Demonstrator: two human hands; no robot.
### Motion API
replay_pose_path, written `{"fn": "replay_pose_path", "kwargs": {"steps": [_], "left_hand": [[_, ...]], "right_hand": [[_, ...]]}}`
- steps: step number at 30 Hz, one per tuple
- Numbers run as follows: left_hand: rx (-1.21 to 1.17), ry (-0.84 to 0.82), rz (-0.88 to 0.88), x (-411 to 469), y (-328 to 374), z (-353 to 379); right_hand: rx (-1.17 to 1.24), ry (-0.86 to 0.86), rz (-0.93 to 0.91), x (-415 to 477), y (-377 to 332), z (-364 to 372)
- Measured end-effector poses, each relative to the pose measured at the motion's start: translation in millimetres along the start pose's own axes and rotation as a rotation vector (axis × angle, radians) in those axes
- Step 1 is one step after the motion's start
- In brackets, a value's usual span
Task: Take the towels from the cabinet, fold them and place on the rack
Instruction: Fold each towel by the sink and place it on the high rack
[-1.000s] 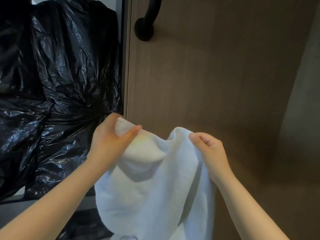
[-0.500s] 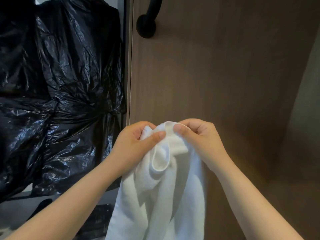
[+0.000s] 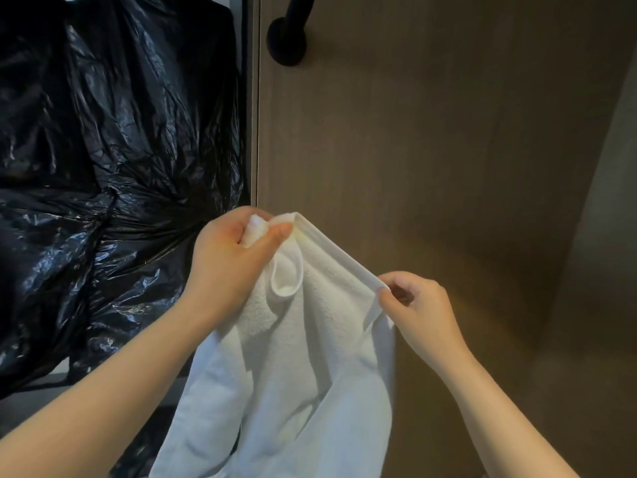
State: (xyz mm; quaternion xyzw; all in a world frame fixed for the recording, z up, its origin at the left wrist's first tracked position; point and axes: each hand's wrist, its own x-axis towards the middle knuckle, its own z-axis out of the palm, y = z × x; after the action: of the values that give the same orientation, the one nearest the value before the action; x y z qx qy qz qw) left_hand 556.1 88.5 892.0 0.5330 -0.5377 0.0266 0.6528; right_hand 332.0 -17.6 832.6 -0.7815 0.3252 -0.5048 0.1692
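A white towel (image 3: pixel 293 367) hangs in front of me, held up by both hands. My left hand (image 3: pixel 231 260) pinches two gathered corners at the top, in front of the cabinet door's left edge. My right hand (image 3: pixel 420 308) grips the folded edge lower and to the right, so that edge runs taut and slanted between the hands. The towel's lower end drops out of the frame. No rack is in view.
A brown wooden cabinet door (image 3: pixel 431 132) with a black handle (image 3: pixel 287 36) fills the right side. Large black plastic bags (image 3: pixel 103 150) are packed into the open space on the left, above a grey shelf edge (image 3: pixel 31 391).
Both hands met at the top and the corners passed into my left hand. My right hand then slid down and right along the folded edge, stretching it out.
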Motion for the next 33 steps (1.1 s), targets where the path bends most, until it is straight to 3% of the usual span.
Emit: {"fn": "replay_pose_path", "kwargs": {"steps": [9, 15, 20, 25, 28, 33], "left_hand": [[-0.032, 0.127, -0.055, 6, -22, -11], [0.187, 0.177, -0.199, 6, -50, -7], [0.153, 0.197, -0.186, 2, -56, -1], [0.312, 0.137, -0.157, -2, -64, -3], [0.294, 0.097, -0.092, -14, -62, -2], [0.227, -0.213, 0.09, -35, -47, 10]], "right_hand": [[-0.099, 0.061, 0.131, -2, 27, -19], [0.149, 0.164, 0.128, 13, 5, -15], [0.134, 0.334, -0.039, 39, -32, -16], [0.041, 0.01, -0.116, 56, -45, -18], [-0.011, -0.158, -0.094, 49, -39, -6], [-0.036, -0.277, -0.119, 38, -35, 12]]}}
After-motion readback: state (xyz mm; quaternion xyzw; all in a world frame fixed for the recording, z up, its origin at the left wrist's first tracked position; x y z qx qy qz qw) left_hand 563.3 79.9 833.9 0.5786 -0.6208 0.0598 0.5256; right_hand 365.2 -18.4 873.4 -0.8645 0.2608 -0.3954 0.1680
